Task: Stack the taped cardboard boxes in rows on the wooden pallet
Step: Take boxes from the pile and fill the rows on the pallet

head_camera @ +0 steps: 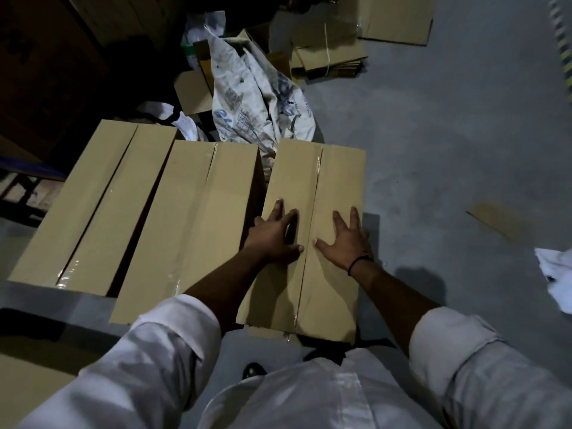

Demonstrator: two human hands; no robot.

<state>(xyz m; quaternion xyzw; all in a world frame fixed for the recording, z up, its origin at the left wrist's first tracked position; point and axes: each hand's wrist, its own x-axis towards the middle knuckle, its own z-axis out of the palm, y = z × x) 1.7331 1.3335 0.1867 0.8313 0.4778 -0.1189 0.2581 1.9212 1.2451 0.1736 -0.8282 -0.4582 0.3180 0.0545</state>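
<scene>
Astride the taped seam [315, 187] of the box [339, 181], our left hand [274, 236] and right hand [348, 241] lie flat, grip wide, holding nothing; stiff, likely heavy: we'd lift by bottom edges.

A white cloth shirt [309, 394] covers the torso, its wrinkled sleeves [173, 332] rolled up the forearms. A thin black band [359, 263] circles the wrist of the right hand [346, 243].

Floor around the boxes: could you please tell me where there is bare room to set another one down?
Bare floor lies right of the rightmost box, bordered by a cardboard scrap and white cloth. The far side is crowded with a sack and flattened cardboard.
</scene>
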